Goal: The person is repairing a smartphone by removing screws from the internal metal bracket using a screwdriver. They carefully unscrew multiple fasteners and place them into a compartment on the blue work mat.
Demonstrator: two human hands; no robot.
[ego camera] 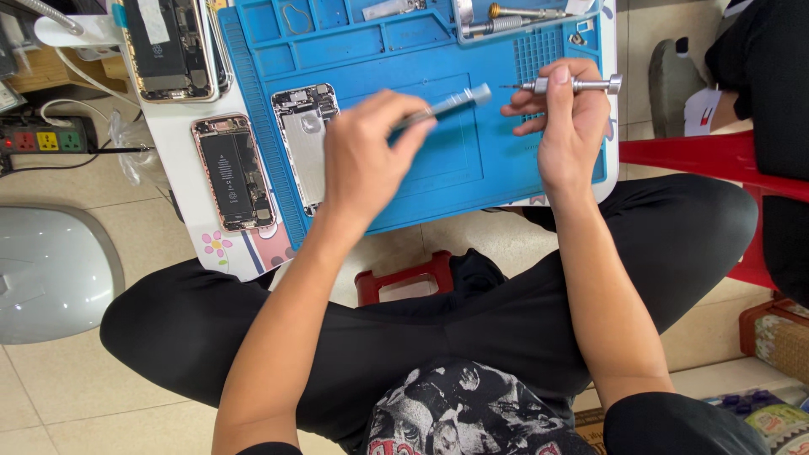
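1. The right hand (566, 118) has its grip clenched around one silver screwdriver (573, 84), held level above the right part of the mat, with its thin tip pointing left.
2. The left hand (362, 160) grasps one second tool (451, 104), a slim grey one with a pale end, tilted up toward the right. Its pale end is near the screwdriver tip but apart from it.
3. Both tools are held over one blue mat (472, 160), which covers most of the white desk (181, 160).
4. Three opened phones are in view. One silver phone (305, 143) lies on the mat's left part, just beside the left hand. One rose-edged phone (234, 173) lies on the desk just left of the mat, its black battery showing. One dark phone (173, 46) lies further up the desk at the top left.
5. Two more metal drivers (514, 18) rest in the mat's upper right tray.
6. One power strip (46, 135) sits on the floor to the left, with cables leading from it.
7. One red stool (403, 282) shows under the desk edge, between the person's crossed legs in black trousers.
8. One grey rounded object (50, 270) lies on the tiled floor at the left.
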